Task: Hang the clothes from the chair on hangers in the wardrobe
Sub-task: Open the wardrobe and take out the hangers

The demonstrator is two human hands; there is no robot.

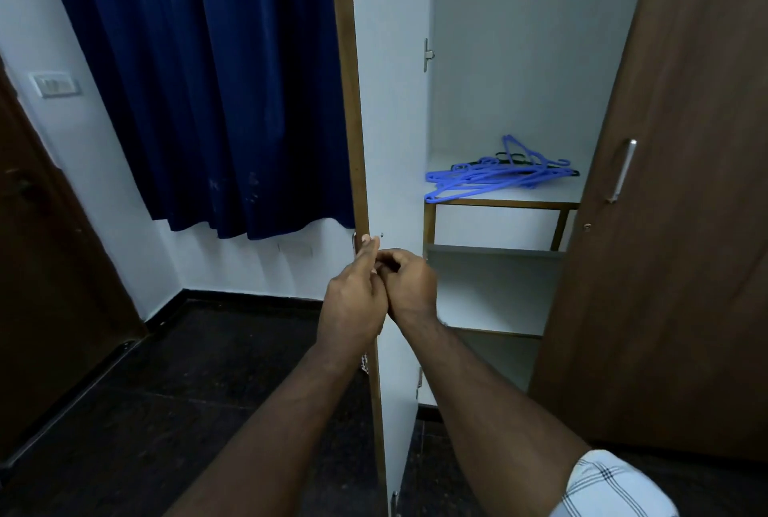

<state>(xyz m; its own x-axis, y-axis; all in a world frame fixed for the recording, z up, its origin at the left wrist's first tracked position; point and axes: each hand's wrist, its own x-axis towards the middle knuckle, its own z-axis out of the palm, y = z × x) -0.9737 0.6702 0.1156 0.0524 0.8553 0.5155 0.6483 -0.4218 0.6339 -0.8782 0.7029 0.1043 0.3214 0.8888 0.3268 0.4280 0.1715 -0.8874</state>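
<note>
Item: white-lined wooden wardrobe [511, 59], both doors swung open, right half of the scene. Upper compartment bare along its back wall. On its white shelf, far right of centre, lies a loose heap of blue plastic clothes hangers [494, 176], tangled together with at least one dark hanger among them, flat on the shelf and reaching its front edge. Below the shelf, a wood-framed recess and two further pale shelves.

Item: left wardrobe door [390, 122], white inner face with brown wooden edge, seen nearly edge-on at centre. Small metal fitting high on its inner side.

Item: right wardrobe door [685, 225], dark brown wood grain, with a slim upright metal handle [622, 171].

Item: left hand [355, 300], near centre, fingers curled against the brown edge of the left door, fingertips touching it. Whether it grips anything cannot be told.

Item: right hand [409, 286], just beside and touching the left hand, fingers bent inward in a loose fist at the door's white face; contents, if any, hidden.

Item: white checked sleeve [611, 487], near right corner.

Item: dark blue pleated curtain [199, 80], far left, hanging over a white wall. Pale switch plate [56, 84] at far left. Dark stone floor [166, 392] below.
</note>
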